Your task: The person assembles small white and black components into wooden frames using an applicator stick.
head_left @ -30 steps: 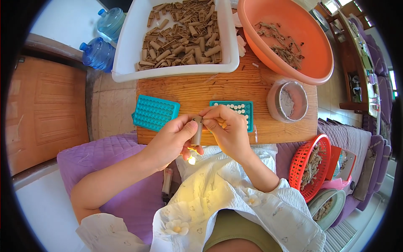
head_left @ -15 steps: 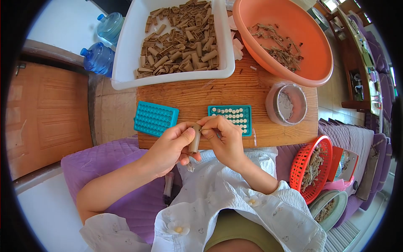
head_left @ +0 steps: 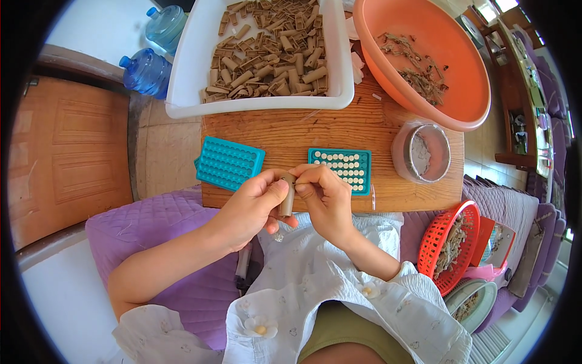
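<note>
Brown, hollow-looking and slightly tilted, a tube (head_left: 287,197) sits between both hands over the table's near edge. The left hand (head_left: 257,199) grips its side with thumb and fingers; the right hand (head_left: 323,197) has its fingertips pinched at the upper end, though whatever they may hold there is too small to tell. The handling of this one looks unfinished. At two o'clock from it, a turquoise tray (head_left: 365,165) carries white pieces (head_left: 342,158) in many cups, with some cups bare; at ten o'clock, a second turquoise tray (head_left: 230,162) shows no white pieces. At twelve o'clock, a white bin (head_left: 343,102) holds many brown pieces (head_left: 267,70); whether those are finished, I cannot tell.
</note>
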{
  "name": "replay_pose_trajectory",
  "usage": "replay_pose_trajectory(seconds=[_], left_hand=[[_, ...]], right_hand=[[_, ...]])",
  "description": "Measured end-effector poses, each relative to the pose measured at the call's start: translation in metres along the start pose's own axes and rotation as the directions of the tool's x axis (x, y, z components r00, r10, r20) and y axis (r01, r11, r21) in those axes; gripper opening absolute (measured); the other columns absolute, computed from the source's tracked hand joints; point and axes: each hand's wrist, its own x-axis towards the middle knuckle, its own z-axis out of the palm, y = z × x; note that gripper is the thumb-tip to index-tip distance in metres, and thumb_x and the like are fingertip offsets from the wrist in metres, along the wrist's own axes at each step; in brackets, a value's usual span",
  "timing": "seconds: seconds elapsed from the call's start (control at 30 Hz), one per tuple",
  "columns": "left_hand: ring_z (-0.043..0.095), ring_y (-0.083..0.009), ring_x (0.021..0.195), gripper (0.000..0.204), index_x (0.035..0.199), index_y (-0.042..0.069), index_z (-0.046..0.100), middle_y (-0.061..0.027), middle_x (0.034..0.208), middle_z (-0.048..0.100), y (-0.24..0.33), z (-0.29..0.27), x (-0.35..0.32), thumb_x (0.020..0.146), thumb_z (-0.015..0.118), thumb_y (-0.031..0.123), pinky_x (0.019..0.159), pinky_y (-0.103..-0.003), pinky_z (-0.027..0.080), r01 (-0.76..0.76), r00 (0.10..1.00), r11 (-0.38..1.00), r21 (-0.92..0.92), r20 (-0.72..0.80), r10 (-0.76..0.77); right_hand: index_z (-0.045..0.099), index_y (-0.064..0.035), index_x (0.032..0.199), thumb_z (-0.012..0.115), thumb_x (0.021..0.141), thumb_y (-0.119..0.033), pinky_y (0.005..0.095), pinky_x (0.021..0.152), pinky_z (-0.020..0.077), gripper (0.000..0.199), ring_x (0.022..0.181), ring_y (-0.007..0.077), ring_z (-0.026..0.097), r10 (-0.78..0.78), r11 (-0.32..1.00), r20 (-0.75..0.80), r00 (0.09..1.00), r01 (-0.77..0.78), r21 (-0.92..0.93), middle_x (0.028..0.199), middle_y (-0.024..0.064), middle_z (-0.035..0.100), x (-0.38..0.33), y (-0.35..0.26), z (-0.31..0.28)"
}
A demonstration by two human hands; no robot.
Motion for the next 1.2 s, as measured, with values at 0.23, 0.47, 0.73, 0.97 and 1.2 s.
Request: replay_pose_trajectory(seconds=[0.23,0.47,0.73,0.97,1.2], left_hand=[[0.057,-0.0116,0.063,0.028,0.114,0.006,0.039,-0.003,0.084,0.051,0.003,0.001,-0.002,0.093,0.035,0.024,0.04,-0.017,0.036,-0.037,0.999,0.991,0.131,0.044,0.031],[0.058,-0.0128,0.066,0.033,0.119,0.004,0.038,-0.0032,0.082,0.051,0.012,0.008,-0.006,0.093,0.036,0.024,0.042,-0.018,0.039,-0.217,0.957,0.976,0.035,0.205,0.205],[0.058,-0.0136,0.067,0.035,0.12,0.003,0.036,-0.0031,0.08,0.049,0.015,0.009,-0.006,0.093,0.035,0.026,0.043,-0.018,0.039,-0.23,0.96,0.972,0.05,0.176,0.218],[0.058,-0.0133,0.065,0.035,0.119,0.001,0.035,-0.0042,0.075,0.049,0.015,0.008,-0.007,0.093,0.034,0.025,0.043,-0.019,0.038,-0.264,0.958,0.961,0.078,0.133,0.253],[0.059,-0.0124,0.064,0.034,0.118,0.006,0.036,-0.0043,0.082,0.052,0.015,0.003,-0.004,0.092,0.037,0.029,0.04,-0.017,0.035,-0.244,0.962,0.968,0.063,0.141,0.233]], right_hand=[[0.051,-0.0008,0.077,0.057,0.076,0.005,0.0244,0.06,0.0443,0.008,0.077,0.0141,0.055,-0.119,0.984,0.111,0.987,0.132,-0.122,0.086,0.009,0.058,0.007,-0.014,-0.015],[0.049,-0.0006,0.083,0.057,0.069,0.01,0.0284,0.059,0.0469,0.019,0.071,0.0234,0.057,-0.149,0.989,0.037,0.988,0.149,0.007,0.086,0.0099,0.057,0.015,-0.032,-0.025],[0.046,0.0002,0.081,0.054,0.073,0.01,0.0295,0.061,0.0469,0.015,0.075,0.026,0.057,-0.358,0.908,0.049,0.932,0.36,-0.213,0.085,0.0122,0.054,0.024,-0.034,-0.02],[0.045,0.0,0.083,0.052,0.076,0.008,0.0297,0.06,0.0457,0.013,0.075,0.0268,0.055,-0.345,0.915,0.064,0.936,0.351,-0.201,0.087,0.0142,0.052,0.029,-0.029,-0.013],[0.045,-0.0006,0.083,0.052,0.076,0.007,0.0302,0.061,0.0453,0.013,0.074,0.0269,0.054,-0.262,0.953,0.068,0.963,0.269,-0.137,0.088,0.0139,0.052,0.028,-0.025,-0.013]])
